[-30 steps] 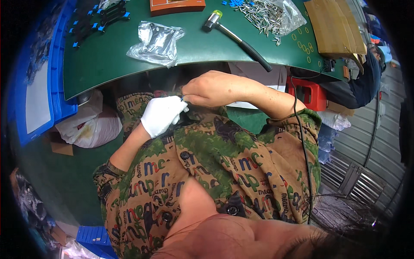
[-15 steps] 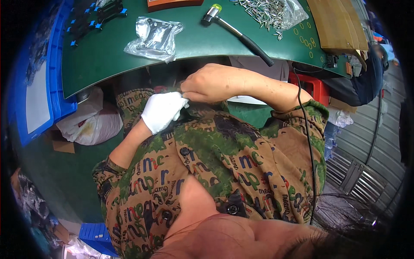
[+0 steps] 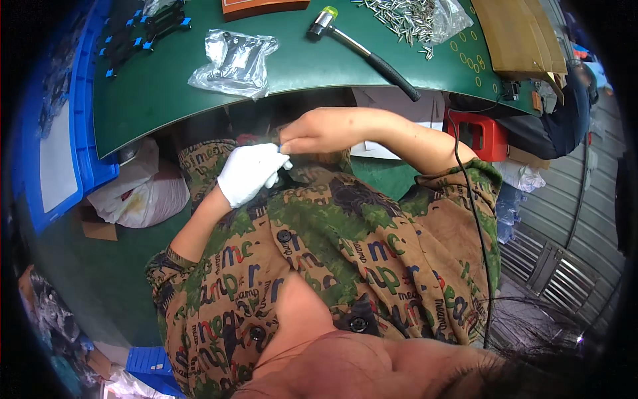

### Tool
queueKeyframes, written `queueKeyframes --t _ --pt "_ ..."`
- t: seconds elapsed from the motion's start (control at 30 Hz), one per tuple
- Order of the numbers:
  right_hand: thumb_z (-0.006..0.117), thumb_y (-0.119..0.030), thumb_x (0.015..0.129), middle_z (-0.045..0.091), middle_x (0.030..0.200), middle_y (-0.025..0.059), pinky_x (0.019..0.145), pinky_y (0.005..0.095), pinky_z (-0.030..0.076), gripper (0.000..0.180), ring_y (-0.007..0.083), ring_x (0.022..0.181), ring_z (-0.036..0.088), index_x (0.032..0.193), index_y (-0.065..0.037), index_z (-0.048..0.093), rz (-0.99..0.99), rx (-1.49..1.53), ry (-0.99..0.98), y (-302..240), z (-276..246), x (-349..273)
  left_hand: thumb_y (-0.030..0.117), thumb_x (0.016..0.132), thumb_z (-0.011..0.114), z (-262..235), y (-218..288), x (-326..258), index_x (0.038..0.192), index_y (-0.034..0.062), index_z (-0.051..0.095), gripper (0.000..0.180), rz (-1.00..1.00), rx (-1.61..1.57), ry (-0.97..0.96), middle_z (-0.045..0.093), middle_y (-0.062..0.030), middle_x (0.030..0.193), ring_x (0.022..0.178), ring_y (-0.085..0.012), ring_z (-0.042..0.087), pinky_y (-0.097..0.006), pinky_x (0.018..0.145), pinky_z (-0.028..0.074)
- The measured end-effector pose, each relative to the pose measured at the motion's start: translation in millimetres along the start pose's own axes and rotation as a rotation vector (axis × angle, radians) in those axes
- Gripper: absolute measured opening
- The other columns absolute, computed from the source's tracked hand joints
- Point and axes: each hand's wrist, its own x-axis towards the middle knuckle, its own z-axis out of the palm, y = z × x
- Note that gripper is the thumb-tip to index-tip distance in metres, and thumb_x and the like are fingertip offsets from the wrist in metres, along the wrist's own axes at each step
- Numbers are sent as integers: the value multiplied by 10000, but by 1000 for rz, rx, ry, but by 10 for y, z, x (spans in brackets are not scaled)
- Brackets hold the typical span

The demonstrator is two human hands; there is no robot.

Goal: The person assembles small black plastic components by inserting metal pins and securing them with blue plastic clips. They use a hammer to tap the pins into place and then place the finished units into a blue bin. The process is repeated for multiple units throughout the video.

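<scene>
My left hand (image 3: 251, 174), in a white glove, is closed in front of my torso, just below the table's near edge. Meeting it from the right is my bare right hand (image 3: 320, 132), with thumb and fingers pinched together. A tiny blue spot (image 3: 282, 147) shows where the fingertips meet; the rest of what they hold is hidden by the hands. On the green table (image 3: 312, 70) beyond them lies a clear plastic bag (image 3: 236, 63) with black parts inside. A mallet (image 3: 364, 54) with a black grip and a yellow-green face rests to its right.
Small metal pins (image 3: 402, 23) lie heaped at the far right, near a cardboard box (image 3: 518, 40). Black parts with blue tips (image 3: 126, 43) are at the far left, beside a blue bin (image 3: 81, 143). A red stool (image 3: 490, 136) and another person's dark sleeve (image 3: 565, 123) are to the right.
My right hand and forearm have dropped slightly toward my body, and the wrist has turned a little. A blue spot now shows between the fingertips. The left hand stays nearly still.
</scene>
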Motion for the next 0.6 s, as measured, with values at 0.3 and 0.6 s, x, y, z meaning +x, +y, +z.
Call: queueKeyframes --t 0.3,0.6 --pt "607 -404 1056 486 636 -48 573 268 400 454 61 596 475 762 -59 575 173 588 -200 -10 23 178 319 1059 563 -191 61 -64 960 -8 756 393 -34 -293 -18 736 -53 840 658 -109 627 -262 647 505" --pt "659 -254 1033 699 920 11 732 262 551 281 79 805 648 1156 -10 719 247 49 822 36 -1023 -847 278 934 683 -647 119 -230 1431 -102 475 659 239 -617 53 707 -202 1100 981 -240 688 -350 956 516"
